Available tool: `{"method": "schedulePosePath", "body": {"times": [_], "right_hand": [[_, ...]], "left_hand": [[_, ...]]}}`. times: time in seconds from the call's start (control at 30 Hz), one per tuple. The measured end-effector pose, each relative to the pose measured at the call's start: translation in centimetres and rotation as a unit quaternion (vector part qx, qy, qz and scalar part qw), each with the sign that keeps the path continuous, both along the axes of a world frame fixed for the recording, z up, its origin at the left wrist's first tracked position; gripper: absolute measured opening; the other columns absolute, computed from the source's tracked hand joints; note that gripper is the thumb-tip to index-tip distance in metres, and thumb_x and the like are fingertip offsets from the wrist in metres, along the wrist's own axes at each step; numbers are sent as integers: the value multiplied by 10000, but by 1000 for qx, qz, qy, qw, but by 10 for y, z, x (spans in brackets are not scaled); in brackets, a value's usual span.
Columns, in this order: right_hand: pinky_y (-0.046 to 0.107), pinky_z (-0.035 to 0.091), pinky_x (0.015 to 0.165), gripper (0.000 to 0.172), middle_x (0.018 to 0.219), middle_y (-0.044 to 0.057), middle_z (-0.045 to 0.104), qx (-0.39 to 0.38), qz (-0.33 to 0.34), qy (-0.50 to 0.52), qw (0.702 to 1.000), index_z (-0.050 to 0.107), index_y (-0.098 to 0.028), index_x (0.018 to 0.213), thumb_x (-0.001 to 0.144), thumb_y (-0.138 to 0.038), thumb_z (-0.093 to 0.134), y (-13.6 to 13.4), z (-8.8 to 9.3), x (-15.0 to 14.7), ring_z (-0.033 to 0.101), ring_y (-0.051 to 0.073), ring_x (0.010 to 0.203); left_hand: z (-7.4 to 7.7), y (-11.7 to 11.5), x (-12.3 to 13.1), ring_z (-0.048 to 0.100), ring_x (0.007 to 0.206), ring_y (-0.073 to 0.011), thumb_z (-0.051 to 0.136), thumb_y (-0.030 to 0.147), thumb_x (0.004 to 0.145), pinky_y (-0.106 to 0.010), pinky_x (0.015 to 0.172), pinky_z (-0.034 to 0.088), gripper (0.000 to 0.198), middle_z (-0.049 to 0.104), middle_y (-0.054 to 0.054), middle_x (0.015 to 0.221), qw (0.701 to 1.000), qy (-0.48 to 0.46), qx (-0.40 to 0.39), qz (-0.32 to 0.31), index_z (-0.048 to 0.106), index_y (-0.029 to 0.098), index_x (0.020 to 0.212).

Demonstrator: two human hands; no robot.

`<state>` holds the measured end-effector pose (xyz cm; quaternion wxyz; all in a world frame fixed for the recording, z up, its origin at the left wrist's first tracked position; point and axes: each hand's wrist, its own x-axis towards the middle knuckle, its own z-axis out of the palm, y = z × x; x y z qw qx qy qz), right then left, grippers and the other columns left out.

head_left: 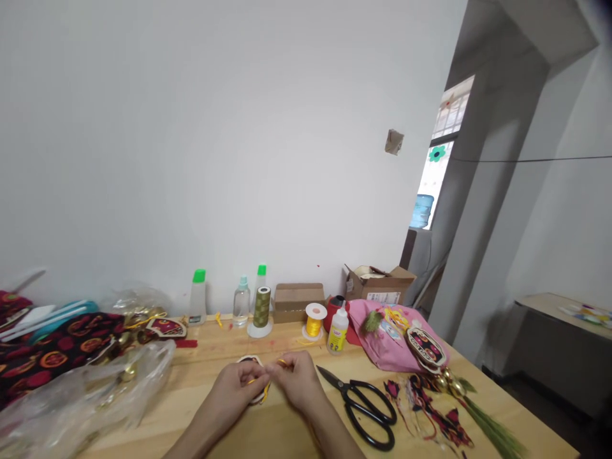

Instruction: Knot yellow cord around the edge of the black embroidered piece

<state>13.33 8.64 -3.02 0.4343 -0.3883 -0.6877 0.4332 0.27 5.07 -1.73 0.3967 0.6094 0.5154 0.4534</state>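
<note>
My left hand (235, 387) and my right hand (299, 380) meet over the middle of the wooden table, fingertips pinched close together. Between them runs a thin yellow cord (282, 362), gripped in the fingers of both. Under my left fingers lies a small flat ornament (248, 359) with a pale border and a dark patterned middle, partly covered by the hand. Just right of my right hand rest black-handled scissors (361, 403), their blades pointing toward the upper left. Behind the hands stands a spool of yellow cord (313, 324).
A glue bottle (337, 331), an olive thread cone (262, 307) and an open cardboard box (299, 301) line the back. At right are a pink cloth (377, 350), a tasselled ornament (427, 349) and fabric scraps (442, 414). Plastic bags (90, 395) and dark patterned cloth (52, 350) fill the left.
</note>
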Motion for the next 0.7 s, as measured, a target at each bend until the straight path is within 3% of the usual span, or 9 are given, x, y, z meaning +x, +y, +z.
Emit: {"method": "schedulePosePath", "body": {"times": [0.17, 0.27, 0.53, 0.7], "right_hand": [[179, 169, 389, 308, 459, -54, 251, 32, -55, -78, 995, 453, -137, 431, 647, -354, 485, 4, -8, 4, 217, 57, 448], [178, 178, 391, 315, 464, -53, 257, 47, -53, -87, 994, 434, -141, 435, 659, -361, 464, 4, -9, 6, 226, 60, 450], [180, 173, 396, 345, 454, -55, 271, 70, -61, -111, 989, 448, -135, 441, 670, -392, 446, 6, -10, 4, 248, 61, 449], [188, 192, 400, 359, 401, -59, 306, 20, -54, -88, 994, 485, -132, 444, 666, -411, 446, 2, -5, 6, 265, 57, 407]], "left_hand": [[0, -1, 2, 356, 420, -70, 579, 366, 580, -180, 432, 242, 266, 469, 40, 436, 995, -83, -40, -44, 584, 101, 557], [1, -3, 2, 384, 423, -74, 611, 363, 543, -185, 444, 269, 271, 494, 35, 439, 992, -111, -46, -27, 602, 95, 580], [0, -5, -2, 434, 450, -84, 617, 351, 539, -193, 475, 314, 287, 549, 11, 483, 991, -111, -69, -35, 620, 77, 624], [-3, -3, -3, 406, 402, -74, 580, 344, 573, -175, 417, 278, 269, 513, 25, 423, 995, -81, -59, -30, 593, 76, 550]]}}
